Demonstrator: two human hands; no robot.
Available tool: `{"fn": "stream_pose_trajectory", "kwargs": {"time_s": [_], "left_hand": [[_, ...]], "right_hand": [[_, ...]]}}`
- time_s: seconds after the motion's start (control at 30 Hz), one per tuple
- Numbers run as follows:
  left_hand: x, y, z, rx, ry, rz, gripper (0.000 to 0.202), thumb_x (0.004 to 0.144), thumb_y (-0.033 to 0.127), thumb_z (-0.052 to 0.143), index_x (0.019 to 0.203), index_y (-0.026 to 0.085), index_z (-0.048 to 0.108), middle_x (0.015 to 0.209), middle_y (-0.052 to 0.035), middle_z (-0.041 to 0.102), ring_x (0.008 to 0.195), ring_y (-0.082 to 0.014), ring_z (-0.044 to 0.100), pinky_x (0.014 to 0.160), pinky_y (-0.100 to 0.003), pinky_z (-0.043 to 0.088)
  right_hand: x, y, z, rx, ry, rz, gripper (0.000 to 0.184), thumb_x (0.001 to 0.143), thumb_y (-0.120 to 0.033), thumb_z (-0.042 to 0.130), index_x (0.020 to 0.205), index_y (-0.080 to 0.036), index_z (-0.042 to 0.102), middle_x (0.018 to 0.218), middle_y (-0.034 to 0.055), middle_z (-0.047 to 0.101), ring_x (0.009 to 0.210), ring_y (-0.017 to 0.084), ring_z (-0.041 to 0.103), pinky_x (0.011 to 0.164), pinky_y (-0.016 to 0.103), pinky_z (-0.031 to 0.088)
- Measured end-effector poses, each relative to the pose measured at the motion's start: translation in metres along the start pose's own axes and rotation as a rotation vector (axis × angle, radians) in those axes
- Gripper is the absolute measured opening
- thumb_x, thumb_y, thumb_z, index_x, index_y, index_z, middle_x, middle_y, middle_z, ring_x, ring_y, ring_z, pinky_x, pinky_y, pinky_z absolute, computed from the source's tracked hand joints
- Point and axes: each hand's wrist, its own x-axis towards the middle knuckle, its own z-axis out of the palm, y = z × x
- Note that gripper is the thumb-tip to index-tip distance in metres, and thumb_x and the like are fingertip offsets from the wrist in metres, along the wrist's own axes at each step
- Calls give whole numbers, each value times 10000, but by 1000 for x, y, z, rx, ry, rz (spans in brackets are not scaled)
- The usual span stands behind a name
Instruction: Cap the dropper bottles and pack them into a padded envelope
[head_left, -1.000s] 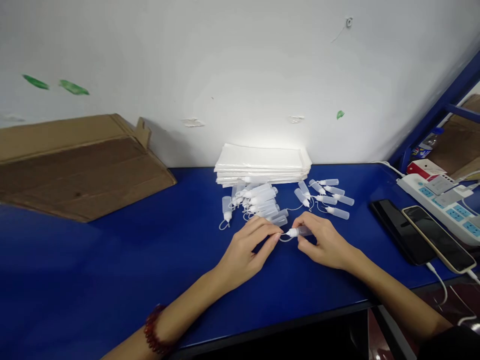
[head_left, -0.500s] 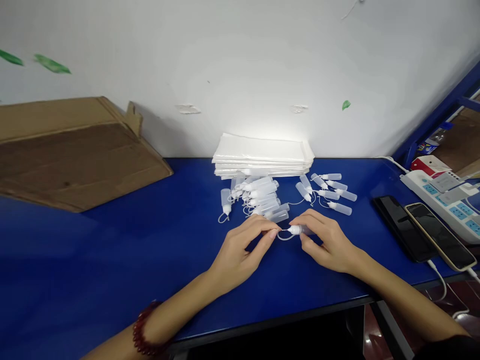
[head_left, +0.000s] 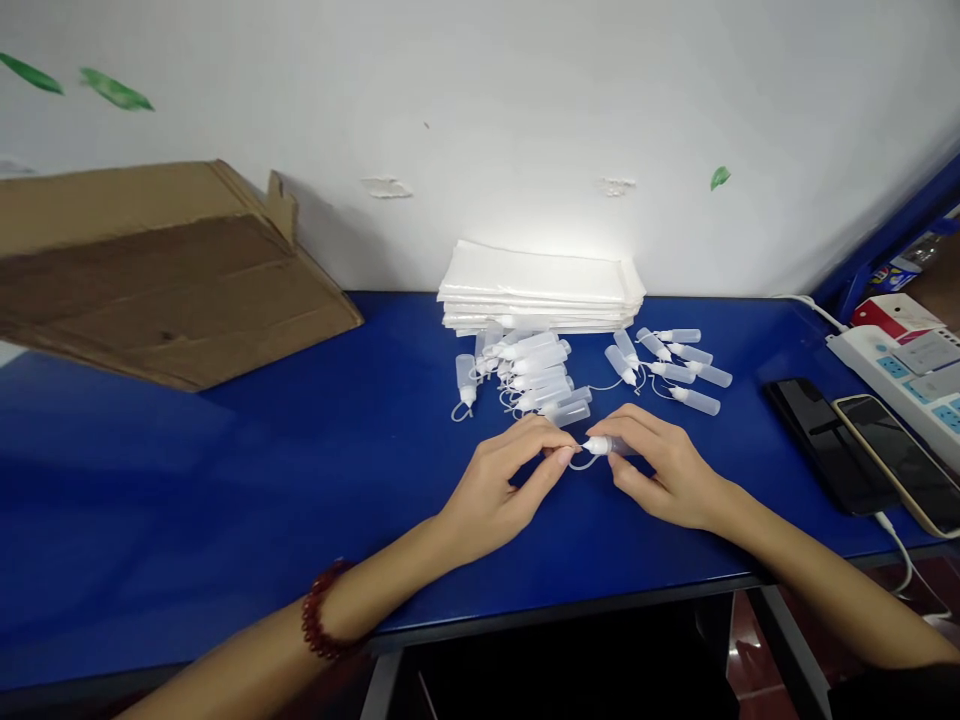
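Above the near part of the blue table, my right hand (head_left: 664, 468) holds a small translucent dropper bottle (head_left: 600, 446) on its side, white needle-tip cap pointing left. My left hand (head_left: 517, 480) has thumb and forefinger pinched right at the needle's tip. A thin white tether loops below, from the bottle's neck to those fingertips; whatever small end piece they grip is covered. Just beyond my hands lies a heap of similar bottles (head_left: 544, 375) with looped tethers. Several more bottles (head_left: 694, 401) are scattered to the right of that heap.
A stack of white padded envelopes (head_left: 540, 275) rests against the wall behind the bottles. At left leans a brown cardboard box (head_left: 172, 290). Two phones (head_left: 829, 445) with cables and a white power strip (head_left: 900, 375) occupy the right side. The table's front edge runs beneath my forearms.
My left fingertips have come slightly closer to the bottle's white cap, and less of the needle shows between them. The whole view has shifted a little; my right hand still holds the bottle.
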Motion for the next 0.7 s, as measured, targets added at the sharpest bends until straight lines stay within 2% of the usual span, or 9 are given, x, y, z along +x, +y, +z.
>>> {"fn": "stream_pose_trajectory", "kwargs": {"time_s": [0.3, 0.5, 0.63, 0.7], "left_hand": [[0, 4, 1, -82, -4, -69, 150, 946, 181, 502, 878, 164, 636, 749, -9, 642, 667, -118, 580, 627, -231, 455], [-1, 1, 2, -119, -36, -107, 172, 950, 194, 494, 870, 167, 644, 768, -16, 657, 685, -128, 603, 651, -237, 470], [1, 2, 7, -126, -42, -102, 161, 943, 204, 514, 875, 168, 655, 797, -23, 674, 709, -131, 611, 689, -243, 477], [5, 4, 11, -136, -43, -102, 170, 942, 210, 516, 869, 166, 663, 806, -30, 683, 723, -139, 620, 697, -249, 481]], "right_hand": [[-2, -4, -7, -41, -14, -45, 244, 880, -104, 440, 1088, -171, 548, 960, 86, 614, 852, 188, 608, 733, 333, 528], [-1, -7, -10, -81, -68, 13, 247, 884, -107, 418, 1075, -160, 566, 947, 83, 602, 803, 186, 605, 702, 327, 525], [-7, -12, -22, -79, -147, 71, 259, 898, -134, 423, 1096, -145, 589, 941, 86, 609, 780, 193, 611, 718, 346, 517], [-11, -15, -31, -57, -203, 157, 267, 903, -132, 439, 1115, -170, 598, 947, 71, 620, 797, 187, 622, 741, 341, 514]]}}
